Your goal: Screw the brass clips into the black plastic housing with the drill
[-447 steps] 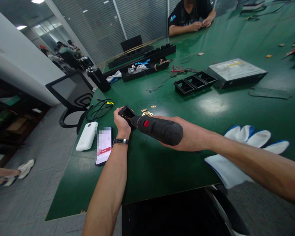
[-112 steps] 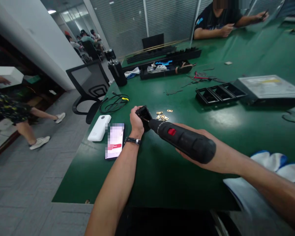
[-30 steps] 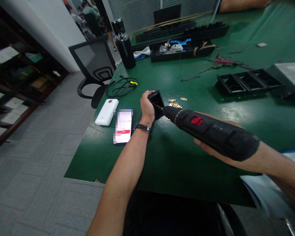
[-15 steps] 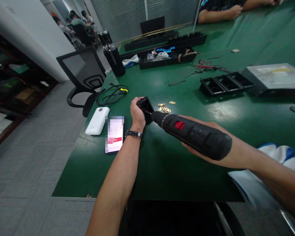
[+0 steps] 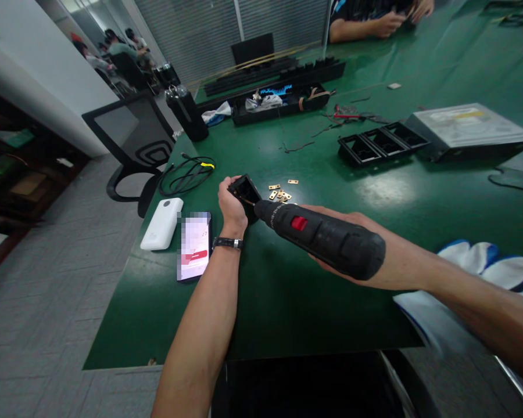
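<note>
My left hand (image 5: 232, 204) is wrapped round a small black box-like frame (image 5: 246, 189), its open side tilted up towards me. In my right hand (image 5: 353, 223) is a black cordless drill (image 5: 322, 235) with a red switch on top. Its thin bit points down to the left into the black frame; where the tip meets the frame is too small to make out. The drill body covers most of my right fingers. Just beyond the drill's nose, several small brass plates (image 5: 280, 195) with holes lie on the green table (image 5: 314, 313).
Left of my arm lie a phone (image 5: 195, 247), a white power bank (image 5: 162, 224) and a coiled black cable (image 5: 187, 174). At right are white-and-blue gloves (image 5: 470, 261), a three-bay black frame (image 5: 381, 144) and a metal case (image 5: 470, 130). A black bottle (image 5: 186, 113) stands behind. Another person's hands (image 5: 390, 24) are across the table.
The whole scene has shifted slightly left in view as the head turned. Both hands keep their grip, with the drill still pointed into the black frame. The other person's hands have come together.
</note>
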Motion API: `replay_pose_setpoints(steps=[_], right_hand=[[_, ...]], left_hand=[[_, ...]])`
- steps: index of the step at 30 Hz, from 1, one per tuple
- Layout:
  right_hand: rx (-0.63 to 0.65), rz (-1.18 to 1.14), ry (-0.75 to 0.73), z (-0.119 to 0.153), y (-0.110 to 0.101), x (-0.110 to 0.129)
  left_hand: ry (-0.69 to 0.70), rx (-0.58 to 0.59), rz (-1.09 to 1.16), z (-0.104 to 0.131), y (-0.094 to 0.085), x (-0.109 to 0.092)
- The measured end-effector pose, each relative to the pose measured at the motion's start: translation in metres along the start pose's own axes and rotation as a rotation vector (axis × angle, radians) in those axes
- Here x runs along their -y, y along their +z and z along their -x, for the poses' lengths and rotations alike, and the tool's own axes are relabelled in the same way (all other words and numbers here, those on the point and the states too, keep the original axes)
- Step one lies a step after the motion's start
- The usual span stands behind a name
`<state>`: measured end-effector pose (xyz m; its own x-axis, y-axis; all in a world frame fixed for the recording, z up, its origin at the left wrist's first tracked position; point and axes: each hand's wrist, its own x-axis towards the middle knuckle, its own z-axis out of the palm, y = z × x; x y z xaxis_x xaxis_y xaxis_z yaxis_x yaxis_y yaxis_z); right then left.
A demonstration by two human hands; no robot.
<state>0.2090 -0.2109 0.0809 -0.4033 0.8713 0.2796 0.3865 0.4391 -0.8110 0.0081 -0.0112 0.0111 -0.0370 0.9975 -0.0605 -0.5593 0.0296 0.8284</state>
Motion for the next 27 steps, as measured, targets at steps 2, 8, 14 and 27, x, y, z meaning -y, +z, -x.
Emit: replay_pose_setpoints(steps=[2, 8, 14, 27], right_hand=[[0.002, 0.005, 0.007, -0.0002, 0.0003, 0.0004], [0.007, 0.0, -0.014, -0.0003, 0.0009, -0.0005], [-0.009, 0.005, -0.02, -0.001, 0.0009, 0.0011], [-0.02, 0.009, -0.026, 0.0002, 0.0007, -0.0022]], left_hand=[[-0.001, 0.01, 0.005, 0.0008, 0.0008, -0.0008], [0.027, 0.011, -0.014, -0.0001, -0.0004, -0.0003], [0.037, 0.016, -0.015, -0.0017, -0.0026, 0.0013], [0.012, 0.02, -0.012, -0.0005, -0.0017, 0.0]])
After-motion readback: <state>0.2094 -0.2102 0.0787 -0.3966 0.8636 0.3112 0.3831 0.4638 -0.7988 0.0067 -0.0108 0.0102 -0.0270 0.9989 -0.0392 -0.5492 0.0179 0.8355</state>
